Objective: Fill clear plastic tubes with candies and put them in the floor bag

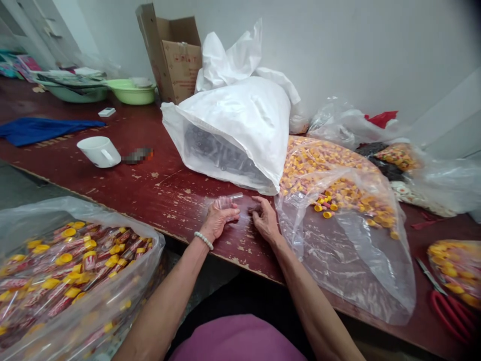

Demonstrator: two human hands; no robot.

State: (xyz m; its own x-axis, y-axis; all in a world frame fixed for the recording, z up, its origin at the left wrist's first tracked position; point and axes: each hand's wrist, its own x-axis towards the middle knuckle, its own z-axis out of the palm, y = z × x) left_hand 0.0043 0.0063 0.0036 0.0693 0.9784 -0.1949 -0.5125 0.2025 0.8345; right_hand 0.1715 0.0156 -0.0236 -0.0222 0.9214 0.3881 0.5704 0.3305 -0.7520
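My left hand (221, 216), with a beaded bracelet at the wrist, is closed around clear plastic tubes (225, 202) over the table's front part. To its right, my right hand (264, 216) hovers by the table with fingers apart and curved; nothing shows in it. Behind both hands lies a white sack (240, 120), its mouth facing me, with clear tubes (218, 150) inside. Right of my right hand, a clear bag (349, 265) holds many yellow caps (326, 170). At the lower left, another clear bag (150, 225) is full of yellow-capped tubes (90, 260) with red contents.
A white mug (98, 152), a blue cloth (45, 130), green basins (131, 94) and a cardboard box (182, 65) stand on the red table (150, 188) at the left and back. Red-handled scissors (451, 311) lie at the right beside a small bag of caps (456, 268).
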